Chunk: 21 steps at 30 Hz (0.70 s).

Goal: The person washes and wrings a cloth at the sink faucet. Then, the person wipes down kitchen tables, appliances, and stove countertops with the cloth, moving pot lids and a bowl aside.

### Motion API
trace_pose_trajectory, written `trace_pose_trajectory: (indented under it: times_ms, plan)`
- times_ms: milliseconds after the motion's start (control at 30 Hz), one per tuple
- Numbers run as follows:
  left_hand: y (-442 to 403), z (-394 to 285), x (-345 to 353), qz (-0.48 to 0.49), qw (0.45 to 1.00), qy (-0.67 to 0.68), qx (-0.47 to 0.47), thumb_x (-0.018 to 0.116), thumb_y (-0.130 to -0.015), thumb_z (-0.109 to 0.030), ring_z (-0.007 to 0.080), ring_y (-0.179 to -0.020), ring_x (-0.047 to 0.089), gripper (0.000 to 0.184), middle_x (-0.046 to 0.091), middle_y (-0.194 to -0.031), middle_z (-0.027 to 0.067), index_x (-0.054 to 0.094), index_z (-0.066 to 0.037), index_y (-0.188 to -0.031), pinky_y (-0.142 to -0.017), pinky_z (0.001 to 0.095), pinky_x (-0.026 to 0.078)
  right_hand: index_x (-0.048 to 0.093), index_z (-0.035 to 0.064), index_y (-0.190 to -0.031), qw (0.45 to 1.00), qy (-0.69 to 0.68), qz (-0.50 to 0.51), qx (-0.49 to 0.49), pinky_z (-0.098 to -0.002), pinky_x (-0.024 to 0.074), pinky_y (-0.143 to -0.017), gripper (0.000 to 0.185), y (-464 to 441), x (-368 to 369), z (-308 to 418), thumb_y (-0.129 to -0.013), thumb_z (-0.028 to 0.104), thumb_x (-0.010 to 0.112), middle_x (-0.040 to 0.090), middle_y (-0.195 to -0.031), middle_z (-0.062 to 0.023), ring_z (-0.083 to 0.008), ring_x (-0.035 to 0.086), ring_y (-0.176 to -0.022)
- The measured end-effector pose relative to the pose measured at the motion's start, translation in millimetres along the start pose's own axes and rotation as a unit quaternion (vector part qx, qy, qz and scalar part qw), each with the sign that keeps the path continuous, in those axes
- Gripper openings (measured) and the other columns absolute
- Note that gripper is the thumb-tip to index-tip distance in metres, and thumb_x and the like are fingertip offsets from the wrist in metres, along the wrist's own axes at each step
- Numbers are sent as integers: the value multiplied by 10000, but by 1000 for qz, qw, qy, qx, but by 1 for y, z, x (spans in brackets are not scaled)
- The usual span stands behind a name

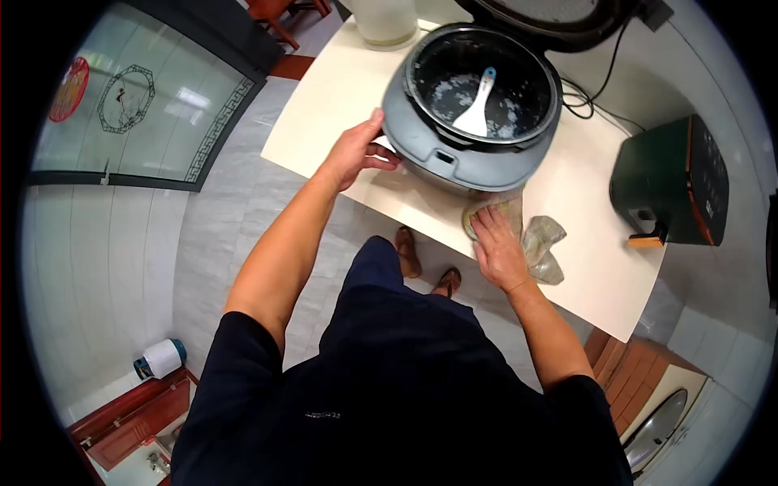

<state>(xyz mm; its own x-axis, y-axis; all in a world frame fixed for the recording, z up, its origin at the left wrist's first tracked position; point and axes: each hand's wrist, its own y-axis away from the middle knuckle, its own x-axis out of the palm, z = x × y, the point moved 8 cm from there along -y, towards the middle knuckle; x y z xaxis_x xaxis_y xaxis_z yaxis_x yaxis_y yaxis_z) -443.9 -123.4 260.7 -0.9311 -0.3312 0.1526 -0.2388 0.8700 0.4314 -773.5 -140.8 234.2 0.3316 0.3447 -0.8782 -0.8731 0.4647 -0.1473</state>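
Note:
A grey rice cooker (421, 150) stands on the cream tabletop with its lid up. Inside its dark inner pot (446, 61), bits of white rice stick to the walls and floor, and a white rice paddle (476, 115) leans in it. My left hand (356, 152) grips the cooker's left side, thumb up and fingers curled below; the fingertips are partly hidden. In front of the cooker, my right hand (498, 247) presses down on a crumpled yellowish-green cloth (510, 206), fingers close together over it. Just right of that hand lies a thin, greyish crumpled piece (545, 243), its material unclear.
A dark green appliance with an orange-tipped handle (668, 182) stands at the table's right. Behind the cooker runs a black cord (587, 101). A whitish container (384, 20) is at the back left. The table's front edge (389, 212) lies close to my body.

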Motion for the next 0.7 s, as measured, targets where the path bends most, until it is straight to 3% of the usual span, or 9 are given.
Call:
trace_pose_trajectory:
  times_ms: [167,233,300,367,433,500,567,633,700]
  plan:
    - [-9,-3,-22,67,995,-80,3,527,-1114,-542,250,-1056,755,706,591,-1537,139,425,-88,-1646,-827,363,635,603,14,-1445,995,-30,49,-82,-530,387,-1236,564,-27,41,41,-895,93,701,579,-1512,-227,-441,521,-1421]
    - [-16,-2,-38,88,989,-110,35,629,-1087,-466,195,-996,747,644,681,-1366,89,484,-158,-1633,-767,323,632,593,28,-1474,994,-51,76,-62,-490,401,-1239,572,-56,64,55,-918,107,704,573,-1535,-211,-401,538,-1427]
    - [-30,17,-65,96,984,-136,59,692,-1064,-391,138,-973,732,517,738,-1218,60,649,-114,-1498,-767,294,621,589,40,-1488,990,-69,76,-96,-478,388,-1259,572,-99,83,83,-933,121,704,562,-1555,-206,-372,528,-1454]
    - [-28,17,-102,35,982,-147,112,675,-1078,-236,129,-944,722,363,738,-1212,67,718,-42,-1382,-759,265,602,551,25,-1520,989,-59,97,-100,-506,321,-1297,599,-160,110,116,-951,137,699,519,-1589,-230,-382,485,-1493]
    - [-16,9,-155,-9,973,-127,192,668,-1071,-158,120,-895,707,296,732,-1195,77,736,-10,-1317,-766,260,599,517,9,-1542,997,-56,50,-13,-548,289,-1302,627,-234,135,132,-955,145,691,485,-1614,-245,-417,430,-1525]
    - [-9,14,-228,-54,964,-151,212,665,-1065,-127,126,-895,706,253,728,-1171,81,753,7,-1261,-771,262,597,496,-40,-1534,993,-10,-84,78,-582,243,-1305,656,-305,150,114,-952,186,698,463,-1613,-284,-470,384,-1534]
    - [6,24,-314,-120,940,-227,227,721,-1010,-72,127,-906,706,209,755,-1093,93,771,12,-1195,-794,256,583,452,-90,-1541,949,82,-197,232,-575,242,-1295,720,-371,150,80,-948,232,702,461,-1590,-320,-497,377,-1523]
    - [25,52,-408,-166,948,-248,111,712,-1021,-71,131,-897,702,193,742,-1067,85,766,28,-1176,-786,267,584,444,-118,-1526,932,100,-206,282,-572,217,-1302,751,-432,139,52,-954,295,703,461,-1579,-339,-513,363,-1518]
    - [50,48,-465,-205,945,-242,80,701,-1038,-92,134,-897,700,196,732,-1054,81,762,38,-1171,-765,272,582,481,-108,-1496,950,81,-212,216,-569,264,-1282,726,-468,152,50,-934,281,728,491,-1552,-325,-501,407,-1484]
